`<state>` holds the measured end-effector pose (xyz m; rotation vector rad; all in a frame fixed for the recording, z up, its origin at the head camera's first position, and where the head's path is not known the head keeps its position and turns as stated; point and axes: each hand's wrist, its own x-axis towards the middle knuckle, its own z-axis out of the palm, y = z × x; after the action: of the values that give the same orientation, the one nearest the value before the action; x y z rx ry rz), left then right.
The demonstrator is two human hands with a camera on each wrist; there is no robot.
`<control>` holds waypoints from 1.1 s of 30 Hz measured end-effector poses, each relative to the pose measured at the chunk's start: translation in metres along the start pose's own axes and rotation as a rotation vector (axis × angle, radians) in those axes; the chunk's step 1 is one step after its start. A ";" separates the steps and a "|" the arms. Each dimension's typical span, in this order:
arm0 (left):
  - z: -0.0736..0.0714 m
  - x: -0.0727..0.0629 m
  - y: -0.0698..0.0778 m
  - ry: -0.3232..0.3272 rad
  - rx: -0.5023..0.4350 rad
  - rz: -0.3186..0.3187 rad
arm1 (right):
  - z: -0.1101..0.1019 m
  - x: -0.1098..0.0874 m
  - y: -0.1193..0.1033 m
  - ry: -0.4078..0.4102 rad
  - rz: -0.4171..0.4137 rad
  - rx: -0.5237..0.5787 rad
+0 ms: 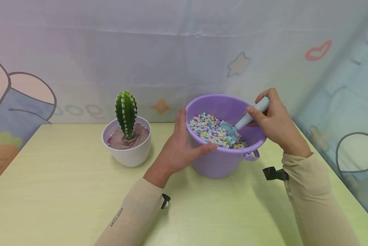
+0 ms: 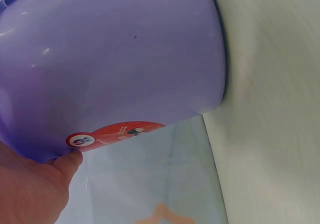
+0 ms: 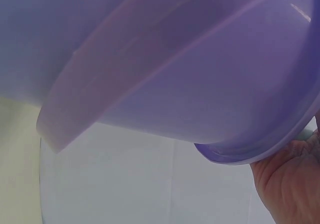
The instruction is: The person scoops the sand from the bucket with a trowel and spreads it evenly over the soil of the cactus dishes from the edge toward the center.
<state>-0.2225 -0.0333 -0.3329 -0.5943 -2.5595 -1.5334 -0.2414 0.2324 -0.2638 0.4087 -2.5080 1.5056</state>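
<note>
A purple bucket [image 1: 214, 160] stands on the table, partly filled with small multicoloured pebbles [image 1: 206, 128]. My left hand [image 1: 184, 147] holds its near left side, the thumb along the front rim and the fingers against the outer wall. My right hand [image 1: 274, 119] grips the pale blue handle of a small shovel [image 1: 246, 119] over the bucket's right rim. The shovel's blade dips into the pebbles, its tip partly buried. In the right wrist view, the bucket's wall and handle strap [image 3: 95, 84] cover most of the shovel.
Left of the bucket, a white pot [image 1: 131, 157] holds a green cactus [image 1: 126, 114] set in brown soil-like material, with a few coloured pebbles at its edge. Behind the pale yellow-green table [image 1: 64, 191] hangs a printed cloth [image 1: 159, 61].
</note>
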 end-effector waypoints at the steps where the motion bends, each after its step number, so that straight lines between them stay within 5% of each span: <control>1: 0.000 0.000 0.000 0.000 -0.001 -0.001 | 0.000 0.000 0.000 0.000 0.000 0.000; 33: 0.000 -0.001 0.000 0.001 -0.029 0.005 | 0.002 0.000 0.001 0.006 -0.015 -0.008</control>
<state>-0.2215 -0.0333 -0.3328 -0.6029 -2.5369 -1.5711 -0.2422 0.2316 -0.2656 0.4207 -2.5001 1.4889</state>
